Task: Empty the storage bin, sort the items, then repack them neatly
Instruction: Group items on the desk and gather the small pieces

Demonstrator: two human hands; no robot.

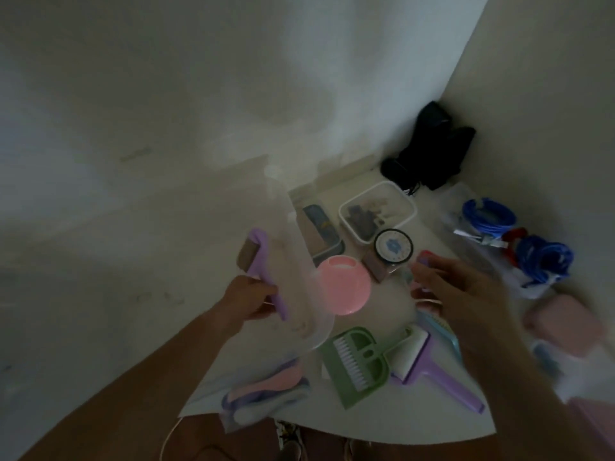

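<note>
Holding the clear bin (299, 277) up on its side, your left hand (248, 302) has its fingers curled round the lilac handle (266, 274) at the rim; the bin hangs tilted over the white table (382, 417), its lower corner just past your fingertips and above the green dustpan (357, 364). Your right hand (466, 294) is blurred; its fingers look curled round something small and pink-red (424, 257), but whether they truly grip it cannot be told.

Risks, as I judge them: the bin is held by one handle only, so a slack wrist could swing it down onto the pink dish (342, 284) just beyond your left fingers and knock it toward the round tin (392, 246). The lilac dustpan (432, 371), below your right fingers, has its handle reaching toward the near table edge; a brush of your forearm could push it off.

Room: the blue cables (519, 241) and pink box (562, 324) crowd the side beyond your right fingers. Bare table lies mostly near the front edge, below both hands; set things there.
</note>
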